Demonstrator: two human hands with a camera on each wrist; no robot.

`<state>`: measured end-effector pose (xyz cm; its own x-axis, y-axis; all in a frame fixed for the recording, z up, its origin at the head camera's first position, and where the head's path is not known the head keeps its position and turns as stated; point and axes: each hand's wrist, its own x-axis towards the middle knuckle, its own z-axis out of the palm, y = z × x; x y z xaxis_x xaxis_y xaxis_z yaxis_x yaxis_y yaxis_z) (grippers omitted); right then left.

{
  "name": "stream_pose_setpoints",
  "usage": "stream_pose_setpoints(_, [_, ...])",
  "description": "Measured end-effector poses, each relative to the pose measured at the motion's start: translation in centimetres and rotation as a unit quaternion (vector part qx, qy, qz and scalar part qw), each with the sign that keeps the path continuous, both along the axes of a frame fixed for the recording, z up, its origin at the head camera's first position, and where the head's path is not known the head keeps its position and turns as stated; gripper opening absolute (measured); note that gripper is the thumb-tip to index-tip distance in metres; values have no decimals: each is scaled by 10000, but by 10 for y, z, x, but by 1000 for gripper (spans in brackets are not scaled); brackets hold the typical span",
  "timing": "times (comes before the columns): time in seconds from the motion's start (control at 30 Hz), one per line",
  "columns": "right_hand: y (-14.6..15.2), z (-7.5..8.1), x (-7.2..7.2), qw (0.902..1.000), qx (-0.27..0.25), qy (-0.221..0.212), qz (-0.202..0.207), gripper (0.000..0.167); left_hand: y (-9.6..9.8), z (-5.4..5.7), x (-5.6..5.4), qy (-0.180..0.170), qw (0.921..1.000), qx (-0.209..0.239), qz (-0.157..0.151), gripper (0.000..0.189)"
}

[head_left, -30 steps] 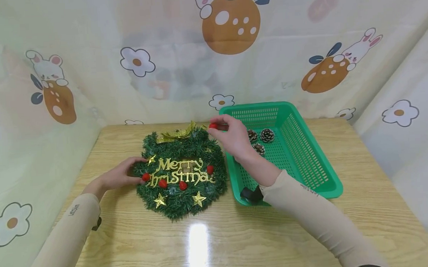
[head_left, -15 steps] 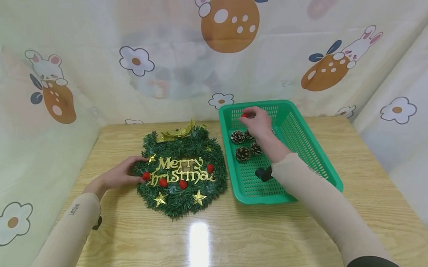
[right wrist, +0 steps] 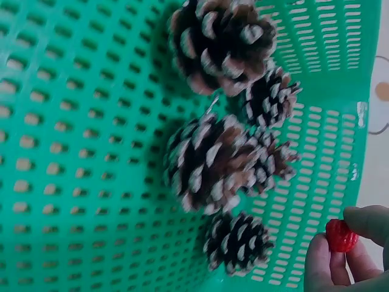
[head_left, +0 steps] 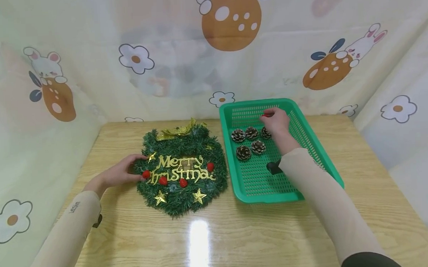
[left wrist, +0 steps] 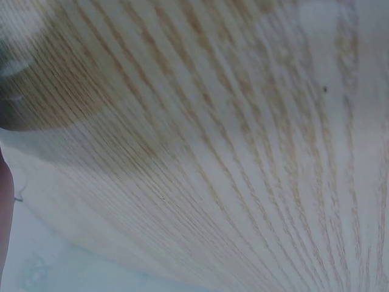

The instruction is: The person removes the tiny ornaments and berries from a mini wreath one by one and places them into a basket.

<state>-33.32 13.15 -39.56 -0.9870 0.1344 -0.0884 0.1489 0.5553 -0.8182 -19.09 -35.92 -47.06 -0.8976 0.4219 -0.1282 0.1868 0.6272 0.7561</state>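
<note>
My right hand (head_left: 277,122) is over the far part of a green plastic basket (head_left: 240,197), pinching a red berry ornament (right wrist: 342,235) between thumb and fingertips. Below it in the basket lie several frosted pinecones (head_left: 258,147). On the left my left hand (head_left: 119,172) rests at the edge of a green Christmas wreath (head_left: 181,208), thumb and fingers spread apart. Its thumb is right by a red berry (head_left: 146,174), and a finger reaches near a small gold star (head_left: 152,156). Gold "Merry Christmas" lettering (head_left: 181,163) spans the wreath. The left wrist view shows mostly tabletop.
Both wreath and basket stand on a wood-grain table (head_left: 151,247), the basket to the right of the wreath. Behind them hangs a patterned curtain (head_left: 183,79), close to the basket's far rim. A gold bow (head_left: 176,132) tops the wreath.
My right hand has moved right from the wreath's upper right edge to over the basket, still pinching the red berry. More pinecones show now. The left hand stays at the wreath.
</note>
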Motion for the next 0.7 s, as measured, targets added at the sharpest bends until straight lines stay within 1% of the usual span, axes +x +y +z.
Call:
stream_pose_setpoints(0.37, [11, -10, -1, 9991, 384, -86, 151, 34, 0, 0, 2, 64, 10000, 21, -20, 75])
stream_pose_setpoints(0.7, [14, -14, 1, 9985, 464, -184, 241, 35, 1, -1, 0, 99, 9999, 64, -21, 73])
